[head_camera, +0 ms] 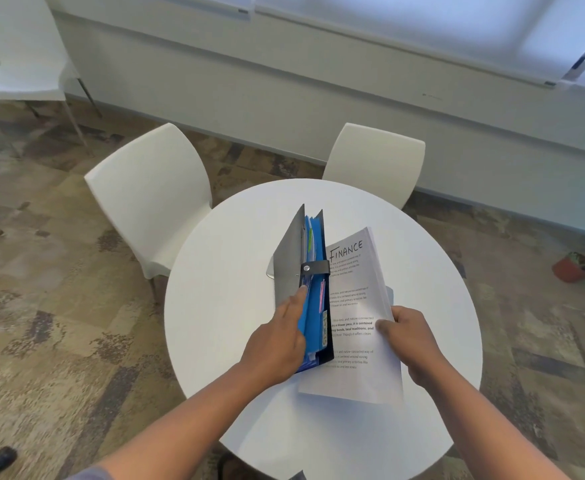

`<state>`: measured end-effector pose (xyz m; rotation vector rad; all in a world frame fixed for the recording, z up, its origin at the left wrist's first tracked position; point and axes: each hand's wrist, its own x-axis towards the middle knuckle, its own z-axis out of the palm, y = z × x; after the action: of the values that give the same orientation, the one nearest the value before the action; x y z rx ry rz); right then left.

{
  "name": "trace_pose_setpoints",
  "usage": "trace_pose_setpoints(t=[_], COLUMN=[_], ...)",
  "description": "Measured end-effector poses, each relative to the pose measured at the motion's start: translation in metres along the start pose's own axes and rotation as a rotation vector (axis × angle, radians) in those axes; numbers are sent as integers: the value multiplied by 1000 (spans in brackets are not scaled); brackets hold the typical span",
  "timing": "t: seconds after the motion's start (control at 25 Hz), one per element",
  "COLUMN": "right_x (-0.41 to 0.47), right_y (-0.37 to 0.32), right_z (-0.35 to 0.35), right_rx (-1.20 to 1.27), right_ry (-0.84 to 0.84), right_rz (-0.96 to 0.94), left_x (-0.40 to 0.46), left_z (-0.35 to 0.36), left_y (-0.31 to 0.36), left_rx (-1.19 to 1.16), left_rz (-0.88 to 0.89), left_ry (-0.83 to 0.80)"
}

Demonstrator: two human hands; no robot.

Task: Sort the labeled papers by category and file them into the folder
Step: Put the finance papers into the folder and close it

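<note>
Two white chairs (152, 199) stand behind the round white tabletop (225, 271). On it an expanding folder (289, 258) stands on edge, its grey cover spread open, blue dividers (313, 299) inside with a tab reading "SPORTS". The left hand (277, 344) reaches into it, fingers (296, 299) nearly straight, parting the dividers. Just right, touching the folder, a stack of papers (356, 306) headed "FINANCE" is gripped by the right hand (410, 337), thumb on top. A potted plant (582, 261) sits on the floor.
</note>
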<state>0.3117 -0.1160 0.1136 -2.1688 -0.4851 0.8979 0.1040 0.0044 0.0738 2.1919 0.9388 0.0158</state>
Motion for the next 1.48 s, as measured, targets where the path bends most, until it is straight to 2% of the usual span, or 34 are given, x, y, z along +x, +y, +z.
trace_pose_setpoints(t=[0.24,0.36,0.48,0.64,1.16,1.48], right_x=[-1,0,1,0,-6,0], right_y=[-1,3,7,8,11,-4], right_z=[5,8,10,12,4,-25], right_rx=[6,0,-4,8,11,-4], right_ry=[-8,-12,-10,-4,1,94], right_rz=[1,2,-1,5,10,-58], left_x=[5,6,9,10,4,2], left_z=[0,-1,2,3,9,9], left_y=[0,4,5,12,21,19], left_rx=[66,35,115,170,81,49], left_rz=[9,-35,-60,-115,-112,-73], left_ry=[-70,-7,82,104,157,139])
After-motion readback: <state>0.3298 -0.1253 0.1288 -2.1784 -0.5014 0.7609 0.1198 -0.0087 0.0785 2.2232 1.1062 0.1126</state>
